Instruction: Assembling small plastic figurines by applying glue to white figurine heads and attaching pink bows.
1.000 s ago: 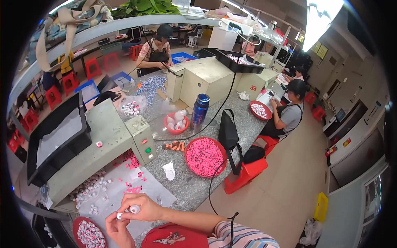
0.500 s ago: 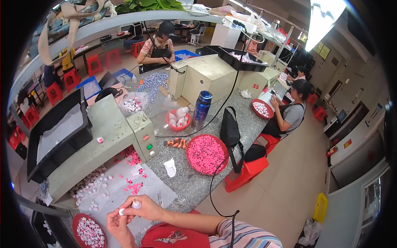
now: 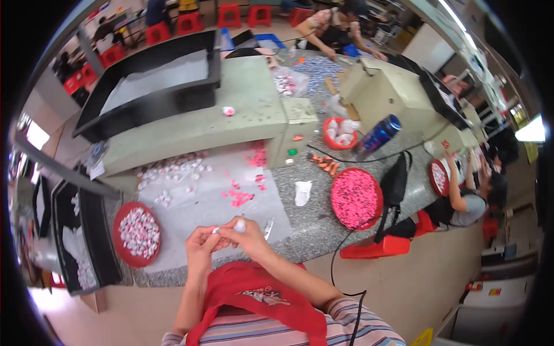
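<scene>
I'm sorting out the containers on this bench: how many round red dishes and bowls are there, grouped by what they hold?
Dish of white pieces: 1
Dishes of pink pieces: 2
Small bowl of white pieces: 1
Total: 4

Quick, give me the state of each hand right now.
Left hand: fingers pinched on one end of a small white piece.
Right hand: closed on the same small white piece, over the grey mat.
</scene>
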A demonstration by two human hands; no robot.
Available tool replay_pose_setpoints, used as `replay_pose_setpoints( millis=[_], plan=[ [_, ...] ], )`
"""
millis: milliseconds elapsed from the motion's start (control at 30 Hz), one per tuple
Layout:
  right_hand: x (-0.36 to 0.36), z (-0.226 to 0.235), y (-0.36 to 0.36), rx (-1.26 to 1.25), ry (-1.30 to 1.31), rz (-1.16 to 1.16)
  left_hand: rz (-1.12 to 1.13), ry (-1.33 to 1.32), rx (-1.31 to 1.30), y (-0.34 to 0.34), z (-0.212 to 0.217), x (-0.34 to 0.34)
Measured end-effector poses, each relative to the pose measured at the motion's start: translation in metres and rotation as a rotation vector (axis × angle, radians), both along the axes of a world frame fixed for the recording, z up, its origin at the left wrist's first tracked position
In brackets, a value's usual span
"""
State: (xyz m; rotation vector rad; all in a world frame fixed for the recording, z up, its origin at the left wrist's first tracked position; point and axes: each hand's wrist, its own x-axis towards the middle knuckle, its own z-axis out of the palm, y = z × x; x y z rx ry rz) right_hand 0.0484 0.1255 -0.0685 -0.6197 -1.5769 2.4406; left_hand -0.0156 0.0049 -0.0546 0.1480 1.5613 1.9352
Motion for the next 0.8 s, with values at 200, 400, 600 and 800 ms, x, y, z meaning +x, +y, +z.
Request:
replay_pose_setpoints(
  millis=[200, 400, 600, 800],
  plan=[
    [-0.026, -0.021, -0.007, -0.161, -0.141, 0.015, 0.050, -0.091, 0.019, -0.007, -0.025, -0.019],
    [-0.046, -0.053, -0.016, 0.015, -0.287, 0.086, 0.176, 0.168, -0.154, -0.037, -0.084, -0.056],
    [-0.049, -0.065, 0.012, -0.009, -0.326, 0.036, 0.385, 0.986, -1.109, -0.070, -0.110, -0.155],
    [-0.045, -0.051, 0.031, 0.075, -0.281, 0.000, 0.157, 1.047, -0.665, 0.085, -0.137, -0.170]
  ],
)
